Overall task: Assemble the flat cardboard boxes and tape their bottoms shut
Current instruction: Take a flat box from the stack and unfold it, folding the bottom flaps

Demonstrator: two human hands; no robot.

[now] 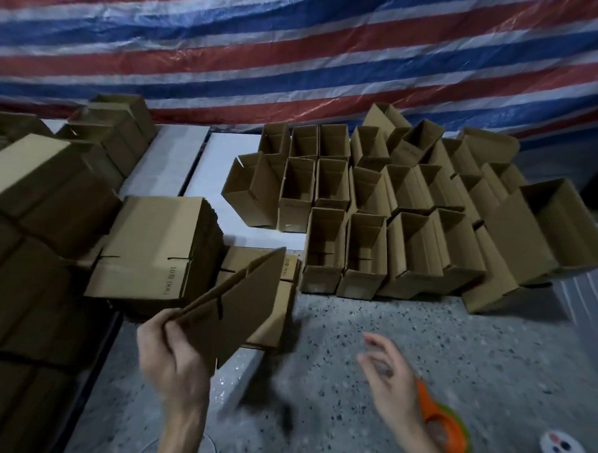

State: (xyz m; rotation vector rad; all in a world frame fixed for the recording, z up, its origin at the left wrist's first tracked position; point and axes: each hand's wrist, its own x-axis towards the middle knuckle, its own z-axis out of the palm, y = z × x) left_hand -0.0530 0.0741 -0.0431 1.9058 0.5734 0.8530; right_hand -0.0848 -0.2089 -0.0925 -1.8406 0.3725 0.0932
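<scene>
My left hand point(169, 352) grips one flat cardboard box point(239, 304) by its near corner and holds it tilted above the floor. My right hand point(386, 376) hovers to the right of it with loosely spread fingers, holding nothing. An orange tape dispenser point(443, 425) lies on the floor just under and behind that hand. A thick stack of flat boxes point(154, 246) sits to the left. Several assembled open boxes point(376, 216) stand in rows ahead.
Tall piles of flat cardboard point(24, 238) fill the left side. A red, white and blue striped tarp point(283, 55) hangs behind. White sheets point(216, 175) lie under the boxes. The speckled concrete floor point(363, 326) spreads in front. A small round white object point(560, 444) lies bottom right.
</scene>
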